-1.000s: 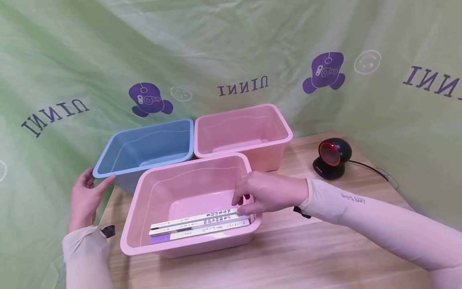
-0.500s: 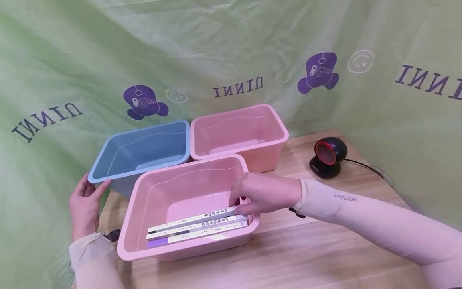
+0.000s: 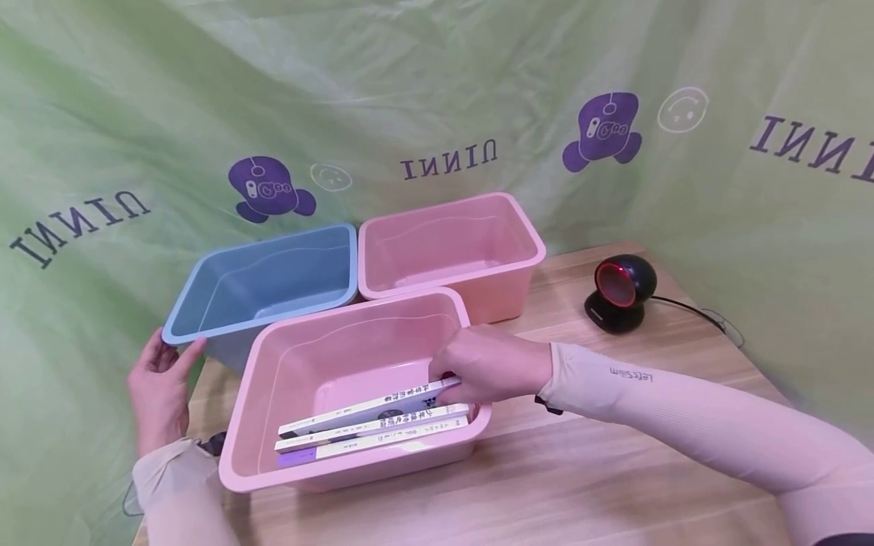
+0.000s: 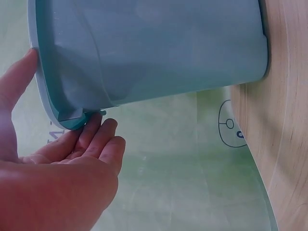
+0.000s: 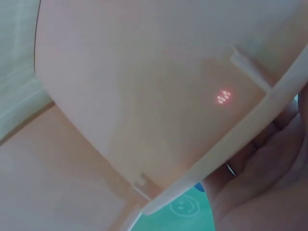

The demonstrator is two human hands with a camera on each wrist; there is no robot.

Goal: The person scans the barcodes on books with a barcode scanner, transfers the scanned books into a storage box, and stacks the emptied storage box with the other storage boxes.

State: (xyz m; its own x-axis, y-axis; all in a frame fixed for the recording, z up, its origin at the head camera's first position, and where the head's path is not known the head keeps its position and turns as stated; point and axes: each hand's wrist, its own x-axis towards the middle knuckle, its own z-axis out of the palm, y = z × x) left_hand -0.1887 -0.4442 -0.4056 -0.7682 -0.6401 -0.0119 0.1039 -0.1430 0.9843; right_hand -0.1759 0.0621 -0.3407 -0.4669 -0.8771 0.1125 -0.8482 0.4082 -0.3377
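Observation:
In the head view, three slim books lie spine up near the front wall of the front pink bin (image 3: 362,334). My right hand (image 3: 488,364) reaches over that bin's right rim and pinches the end of the rearmost book (image 3: 355,412), which leans apart from the other two books (image 3: 382,434). The right wrist view shows the pink bin's outer wall (image 5: 144,86), hiding the fingertips and book. At the front left corner of the blue bin (image 3: 273,265), my left hand (image 3: 160,390) grips the rim, thumb on the edge and fingers beneath the corner, as the left wrist view shows.
Another pink bin (image 3: 454,239) stands behind, beside the blue one. On the right of the wooden table (image 3: 580,455) sits a black desktop scanner (image 3: 623,292) with a red-lit face and a trailing cable (image 3: 686,309). A green printed curtain (image 3: 410,91) hangs behind.
The rearmost book's right end has risen and tilted away from the other books with my right hand. My left hand stays at the blue bin's corner. The head view has shifted slightly.

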